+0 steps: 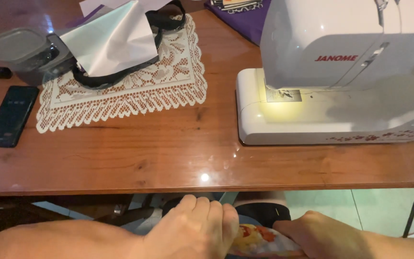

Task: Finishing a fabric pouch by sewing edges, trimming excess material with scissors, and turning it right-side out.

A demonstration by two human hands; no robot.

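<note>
Floral fabric point(257, 240), red and yellow print, bottom centre of the frame, below the bench point(168, 158) edge; soft, light, limp by the look of it, best taken at its edges. Left to right: black phone point(10, 116), far left; grey lidded container point(22, 52), upper left; white lace mat point(135, 91) bearing white paper point(116, 41); left hand point(195, 228), fingers curled over the fabric; right hand point(315, 232), closed on its other end, grip partly hidden; white sewing machine point(341, 76), upper right, lamp lit.
</note>
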